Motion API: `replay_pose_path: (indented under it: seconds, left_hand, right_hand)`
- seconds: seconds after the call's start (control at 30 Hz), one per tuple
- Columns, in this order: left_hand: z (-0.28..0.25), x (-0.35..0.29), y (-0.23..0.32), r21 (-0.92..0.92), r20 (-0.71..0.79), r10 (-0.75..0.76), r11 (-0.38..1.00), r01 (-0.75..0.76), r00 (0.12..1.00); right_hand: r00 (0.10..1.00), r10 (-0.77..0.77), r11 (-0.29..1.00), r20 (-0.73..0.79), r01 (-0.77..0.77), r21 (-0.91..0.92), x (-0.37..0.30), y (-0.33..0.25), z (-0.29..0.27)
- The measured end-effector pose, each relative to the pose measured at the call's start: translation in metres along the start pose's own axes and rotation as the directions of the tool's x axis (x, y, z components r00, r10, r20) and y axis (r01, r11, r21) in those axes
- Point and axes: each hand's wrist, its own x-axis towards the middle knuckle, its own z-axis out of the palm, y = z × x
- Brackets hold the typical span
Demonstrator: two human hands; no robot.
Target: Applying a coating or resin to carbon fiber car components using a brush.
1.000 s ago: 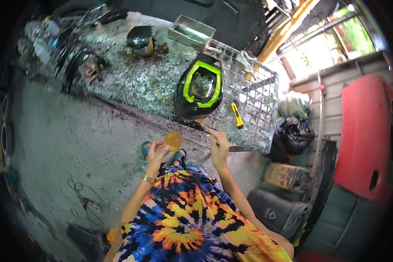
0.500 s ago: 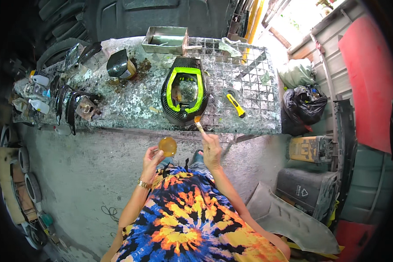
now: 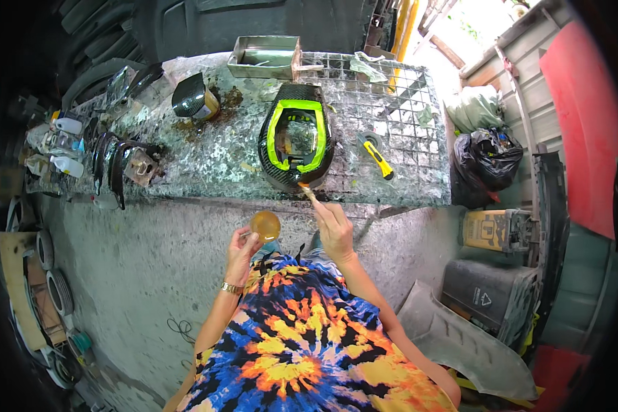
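Note:
My left hand (image 3: 240, 250) is closed on the rim of a small round cup (image 3: 265, 226) with amber liquid in it, held in front of the table's near edge. In my right hand (image 3: 334, 230) is a paintbrush (image 3: 309, 193), gripped by its handle. Its orange-tinted bristles touch the near, lower end of a black carbon-fibre-patterned part (image 3: 281, 172). Bright green tape (image 3: 314, 165) lines the large opening in the middle of that part, which lies on the table. Right of it lies a yellow utility knife (image 3: 378, 161) beside a roundish grey thing.
The stained worktable (image 3: 220, 158) has a metal grid at its right. On it stand a metal tray (image 3: 264, 58), a black-wrapped can (image 3: 198, 98), dark curved parts (image 3: 110, 165) and white bottles (image 3: 67, 165). Bins (image 3: 491, 295) and a grey panel (image 3: 453, 343) stand at right.
My right hand has moved the brush tip leftward along the near end of the black part. The left hand still holds the cup, and the whole view has shifted slightly.

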Motion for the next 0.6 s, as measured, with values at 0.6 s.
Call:
replay_pose_path:
  seconds: [0.6]
  left_hand:
    - [-0.048,0.016,-0.003,-0.078,0.066,-0.032,0.996,0.037,0.997]
  right_hand:
    - [0.937,-0.209,0.952,0.278,0.26,-0.16,0.018,-0.027,0.049]
